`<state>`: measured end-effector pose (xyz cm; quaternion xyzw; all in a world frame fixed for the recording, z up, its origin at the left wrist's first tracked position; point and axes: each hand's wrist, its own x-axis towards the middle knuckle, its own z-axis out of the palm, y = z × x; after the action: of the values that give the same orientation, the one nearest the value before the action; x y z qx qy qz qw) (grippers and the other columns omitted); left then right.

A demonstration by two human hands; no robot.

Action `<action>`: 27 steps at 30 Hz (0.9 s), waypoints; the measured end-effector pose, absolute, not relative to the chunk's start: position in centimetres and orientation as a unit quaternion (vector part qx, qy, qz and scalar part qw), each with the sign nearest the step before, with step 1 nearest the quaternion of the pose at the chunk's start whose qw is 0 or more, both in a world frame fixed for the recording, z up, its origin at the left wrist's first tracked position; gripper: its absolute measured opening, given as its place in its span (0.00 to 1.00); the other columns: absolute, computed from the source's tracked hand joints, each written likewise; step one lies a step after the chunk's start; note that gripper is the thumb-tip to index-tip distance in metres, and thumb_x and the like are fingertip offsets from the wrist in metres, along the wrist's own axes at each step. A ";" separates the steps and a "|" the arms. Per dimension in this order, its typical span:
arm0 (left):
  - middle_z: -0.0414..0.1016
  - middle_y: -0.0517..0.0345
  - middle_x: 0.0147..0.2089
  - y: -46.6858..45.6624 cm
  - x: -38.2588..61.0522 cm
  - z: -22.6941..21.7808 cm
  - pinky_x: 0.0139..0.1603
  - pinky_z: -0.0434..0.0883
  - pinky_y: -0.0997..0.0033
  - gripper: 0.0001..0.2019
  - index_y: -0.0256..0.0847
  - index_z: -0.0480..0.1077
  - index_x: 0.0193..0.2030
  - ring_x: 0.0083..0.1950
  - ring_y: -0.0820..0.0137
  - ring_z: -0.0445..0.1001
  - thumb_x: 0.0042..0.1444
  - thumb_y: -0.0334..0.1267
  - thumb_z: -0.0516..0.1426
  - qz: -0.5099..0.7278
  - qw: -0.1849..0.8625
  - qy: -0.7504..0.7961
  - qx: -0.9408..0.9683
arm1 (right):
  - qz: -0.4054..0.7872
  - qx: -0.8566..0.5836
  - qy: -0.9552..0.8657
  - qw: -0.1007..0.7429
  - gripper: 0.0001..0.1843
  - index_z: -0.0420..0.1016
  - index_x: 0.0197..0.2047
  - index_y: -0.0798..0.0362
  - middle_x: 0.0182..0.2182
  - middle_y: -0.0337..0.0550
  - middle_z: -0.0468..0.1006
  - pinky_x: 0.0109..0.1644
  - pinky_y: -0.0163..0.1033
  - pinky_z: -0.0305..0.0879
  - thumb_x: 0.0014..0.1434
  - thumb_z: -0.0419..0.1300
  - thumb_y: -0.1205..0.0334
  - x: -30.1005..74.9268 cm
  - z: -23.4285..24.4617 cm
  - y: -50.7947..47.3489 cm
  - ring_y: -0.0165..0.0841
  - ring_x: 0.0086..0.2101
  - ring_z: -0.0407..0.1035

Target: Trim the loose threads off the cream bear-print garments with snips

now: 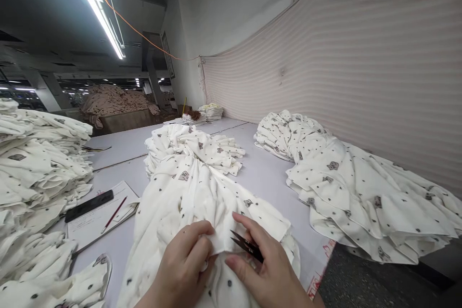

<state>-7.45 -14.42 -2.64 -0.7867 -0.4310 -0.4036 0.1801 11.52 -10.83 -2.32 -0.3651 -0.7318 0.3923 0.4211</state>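
Observation:
White printed fabric [202, 202] lies bunched in front of me, with small dots and grey animal motifs on it. My left hand [186, 262] is closed, pinching a fold of this cloth at the near part of the pile. Just to its right, my right hand [267, 264] holds small dark thread snips [247, 246], their blades pointing left and up, slightly apart. The thumb and index finger of that hand reach toward the pinched fold. Whether the blades touch the cloth I cannot tell.
Stacks of similar white fabric stand left [39, 168] and right [346, 178]. On the table [260, 183] lie a phone [90, 205], a pen [113, 215] and a written notepad [94, 226]. Folded cloths [211, 112] sit farther back, beside a pale striped curtain [342, 72].

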 end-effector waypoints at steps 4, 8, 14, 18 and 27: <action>0.69 0.51 0.38 -14.5 -7.5 -2.5 0.33 0.67 0.72 0.11 0.41 0.58 0.29 0.33 0.70 0.67 0.55 0.21 0.51 -0.400 0.192 -0.418 -0.793 | 0.415 -0.295 -0.754 0.415 0.05 0.77 0.37 0.49 0.31 0.38 0.77 0.37 0.33 0.66 0.57 0.61 0.63 10.6 -2.1 -10.5 0.32 0.33 0.71; 0.72 0.51 0.42 -14.6 -7.8 -2.9 0.33 0.66 0.72 0.13 0.42 0.56 0.28 0.34 0.70 0.70 0.52 0.19 0.49 -0.415 0.159 -0.445 -0.778 | 0.398 -0.282 -0.721 0.493 0.05 0.75 0.34 0.50 0.25 0.37 0.73 0.29 0.31 0.64 0.58 0.61 0.58 10.8 -4.2 -11.1 0.30 0.26 0.69; 0.78 0.56 0.40 -14.0 -7.6 -0.5 0.35 0.68 0.72 0.06 0.44 0.63 0.32 0.36 0.67 0.75 0.55 0.28 0.52 -0.403 -0.097 -0.539 -0.733 | 0.302 -0.332 -0.738 0.504 0.07 0.76 0.38 0.48 0.28 0.39 0.74 0.31 0.32 0.65 0.59 0.57 0.62 10.8 -4.6 -10.1 0.32 0.28 0.70; 0.78 0.58 0.39 -13.5 -7.6 2.1 0.45 0.68 0.69 0.11 0.43 0.72 0.39 0.44 0.62 0.74 0.61 0.44 0.52 -0.348 -0.325 -0.590 -0.652 | 0.321 -0.367 -0.712 0.505 0.07 0.73 0.38 0.49 0.29 0.39 0.76 0.32 0.32 0.65 0.62 0.55 0.59 10.4 -2.5 -8.4 0.33 0.30 0.71; 0.75 0.56 0.46 -12.8 -8.8 1.1 0.52 0.64 0.63 0.19 0.44 0.72 0.48 0.53 0.56 0.69 0.53 0.50 0.58 -0.413 -0.472 -0.623 -0.468 | 0.352 -0.285 -0.715 0.533 0.04 0.74 0.36 0.49 0.33 0.40 0.76 0.39 0.33 0.65 0.60 0.57 0.63 8.5 -3.5 -8.5 0.33 0.35 0.71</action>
<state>-8.82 -12.76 1.06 -0.4676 -0.6226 -0.4135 -0.4719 8.45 -8.54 -3.53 -0.2847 -0.7146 0.3522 0.5332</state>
